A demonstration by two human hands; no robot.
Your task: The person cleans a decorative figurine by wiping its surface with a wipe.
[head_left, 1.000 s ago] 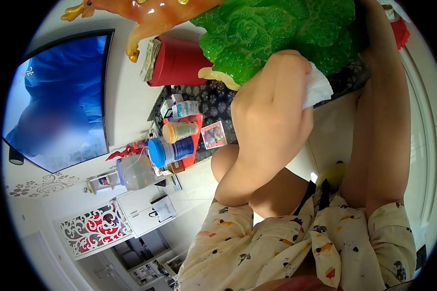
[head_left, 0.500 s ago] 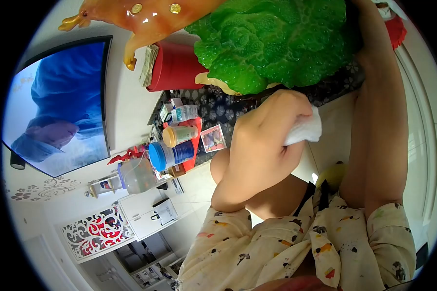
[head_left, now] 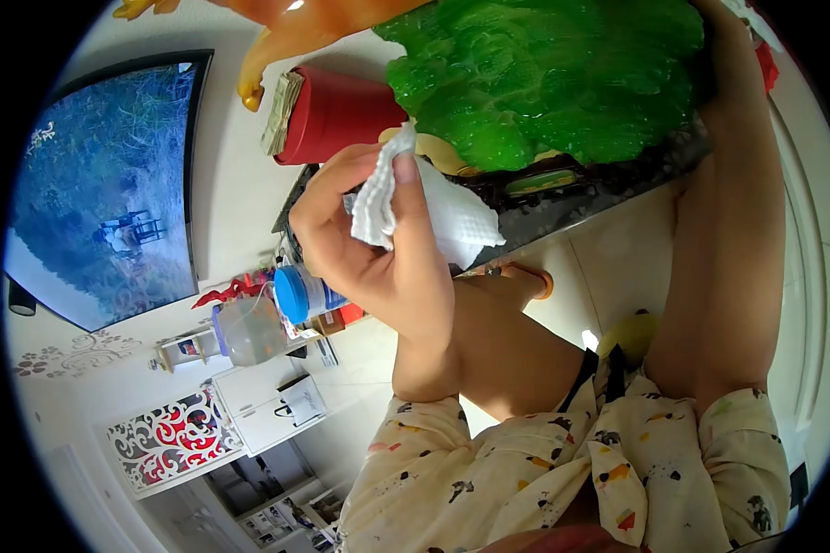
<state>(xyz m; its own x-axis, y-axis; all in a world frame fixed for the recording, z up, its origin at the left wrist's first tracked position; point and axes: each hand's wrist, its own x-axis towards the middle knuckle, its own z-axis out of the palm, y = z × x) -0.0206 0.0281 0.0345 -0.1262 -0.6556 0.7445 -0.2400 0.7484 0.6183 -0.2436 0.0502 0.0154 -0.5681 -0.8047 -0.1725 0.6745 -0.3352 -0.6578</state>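
My left hand is raised at the middle left, its fingers and thumb pinched on a folded white cloth with a waffle-like texture. One flap of the cloth hangs to the right. Just beyond it stands a large glossy green cabbage ornament with a pale base on a dark stand. My right arm stretches up along the right side past the cabbage, and its hand is hidden or outside the frame. Part of a glossy orange figure with golden ends shows at the top.
A red drum-shaped container with a banknote-like bundle is beside the cabbage. A blue-lidded jar and a clear plastic jug stand on the left. A television is on the wall. The dark patterned tabletop ends near my legs.
My left hand has moved left and turned, away from the front of the cabbage. The cloth, bunched in the fist before, now shows folded and partly spread. The television picture has changed.
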